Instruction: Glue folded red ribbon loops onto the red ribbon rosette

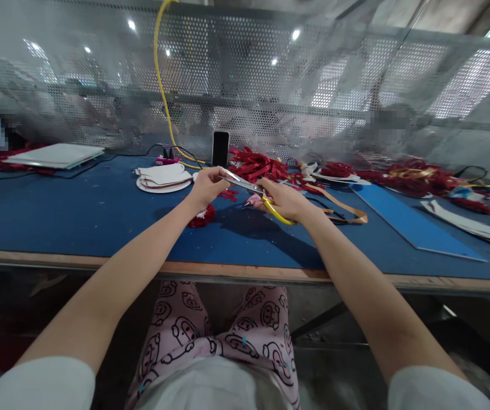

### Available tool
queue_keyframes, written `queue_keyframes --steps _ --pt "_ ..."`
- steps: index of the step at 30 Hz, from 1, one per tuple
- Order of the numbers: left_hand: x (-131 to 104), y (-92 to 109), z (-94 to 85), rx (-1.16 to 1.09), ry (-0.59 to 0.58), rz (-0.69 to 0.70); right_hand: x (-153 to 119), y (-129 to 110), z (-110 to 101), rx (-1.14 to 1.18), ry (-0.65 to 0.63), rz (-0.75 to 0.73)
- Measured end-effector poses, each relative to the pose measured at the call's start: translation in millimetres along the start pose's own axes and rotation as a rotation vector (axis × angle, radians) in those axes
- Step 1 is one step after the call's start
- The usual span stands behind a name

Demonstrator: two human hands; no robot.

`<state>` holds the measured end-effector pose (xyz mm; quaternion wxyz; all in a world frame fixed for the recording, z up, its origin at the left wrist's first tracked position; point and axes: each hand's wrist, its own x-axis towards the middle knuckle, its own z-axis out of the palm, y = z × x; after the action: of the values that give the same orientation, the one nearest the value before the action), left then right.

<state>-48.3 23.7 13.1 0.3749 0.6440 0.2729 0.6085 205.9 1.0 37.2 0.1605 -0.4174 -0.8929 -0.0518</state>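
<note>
My right hand (282, 199) grips a pair of scissors (241, 181) with yellow handles. Their silver blades point left, towards my left hand (207, 189). That hand is closed in a pinch right at the blade tips, and what lies between its fingers is too small to make out. Just below it, a dark red bundle with a bit of white (202, 217) is on the blue tabletop (134, 228). By my right fingers, something small and pink with a dark tip (253, 200) shows, partly hidden.
Behind my hands are a phone (220, 149) standing upright and a heap of red ribbon (262, 165). White curved pieces (163, 177) are stacked left. On the right lie a tan strap (343, 208), a blue board (416, 222) and more white strips (469, 221). A perforated metal screen (245, 74) rises behind.
</note>
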Motion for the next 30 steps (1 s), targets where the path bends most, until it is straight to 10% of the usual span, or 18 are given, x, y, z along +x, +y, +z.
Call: queue_keyframes --steps 22,30 --pt "-1.8 0.2 3.6 -0.029 -0.005 0.002 1.3 -5.5 0.5 0.082 0.012 0.062" --pt "-3.0 4.8 8.6 -0.308 0.000 -0.204 2.0 -3.8 1.9 0.049 0.142 0.094"
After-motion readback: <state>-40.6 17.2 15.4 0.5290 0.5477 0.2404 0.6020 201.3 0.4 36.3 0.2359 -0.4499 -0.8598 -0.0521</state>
